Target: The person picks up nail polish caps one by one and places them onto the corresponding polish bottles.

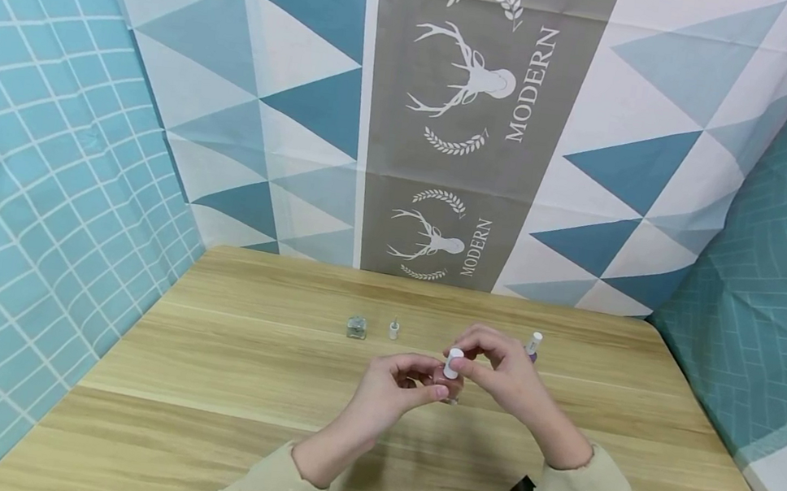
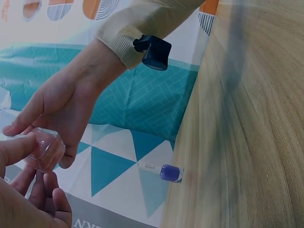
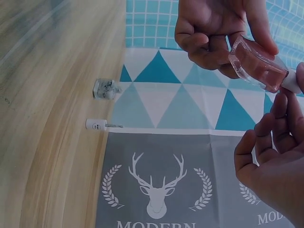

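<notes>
A glass bottle of pink nail polish [image 3: 259, 64] is held between the two hands above the wooden table. My left hand [image 1: 386, 392] grips the bottle's glass body between thumb and fingers. With thumb and fingertips, my right hand [image 1: 503, 370] pinches its white cap [image 1: 454, 363]. In the right wrist view the cap sits at the bottle's neck, and the bottle is tilted. Behind the right hand stands a purple nail polish bottle [image 2: 171, 173] with a white cap, partly hidden in the head view.
Left of the hands, farther back on the wooden table [image 1: 240, 358], stands an uncapped clear glass bottle [image 1: 356, 327] with greyish contents. Beside it a white brush cap [image 1: 394, 329] stands with its brush pointing up. A patterned cloth [image 1: 446, 121] hangs behind the table.
</notes>
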The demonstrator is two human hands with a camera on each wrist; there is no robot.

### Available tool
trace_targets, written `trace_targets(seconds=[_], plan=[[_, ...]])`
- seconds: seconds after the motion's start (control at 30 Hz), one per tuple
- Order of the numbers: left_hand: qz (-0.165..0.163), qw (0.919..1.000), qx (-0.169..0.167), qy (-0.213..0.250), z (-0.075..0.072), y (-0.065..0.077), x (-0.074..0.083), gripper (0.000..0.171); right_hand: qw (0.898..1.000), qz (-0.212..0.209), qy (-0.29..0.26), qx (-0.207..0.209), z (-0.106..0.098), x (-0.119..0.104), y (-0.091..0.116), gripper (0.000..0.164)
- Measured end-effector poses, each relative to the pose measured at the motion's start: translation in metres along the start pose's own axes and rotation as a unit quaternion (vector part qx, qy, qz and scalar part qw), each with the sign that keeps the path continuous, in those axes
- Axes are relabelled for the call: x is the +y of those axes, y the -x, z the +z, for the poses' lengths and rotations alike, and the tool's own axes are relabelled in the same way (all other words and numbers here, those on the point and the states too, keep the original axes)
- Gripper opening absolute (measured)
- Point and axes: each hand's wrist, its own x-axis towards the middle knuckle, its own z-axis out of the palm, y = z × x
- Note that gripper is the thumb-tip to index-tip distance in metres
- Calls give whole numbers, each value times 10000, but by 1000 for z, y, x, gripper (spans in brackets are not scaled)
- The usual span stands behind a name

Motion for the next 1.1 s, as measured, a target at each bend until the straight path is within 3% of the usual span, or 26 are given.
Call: trace_targets(seconds=[0.27,0.73,0.87,1.1], plan=[[27,10000,-2,36,0,1,1,28,9998,172,-9,124,1,-4,-1,15],[102,9998,-55,158,1,1,-2,27,9998,16,-98,172,4,-2,-2,16],[96,9998,-28,168,1,1,-3,28,9999,90,-11,83,3,-2,-1,10],[63,9999,13,81,0,0,-2,28,9996,57,226,-135,-1,-5,1,22]])
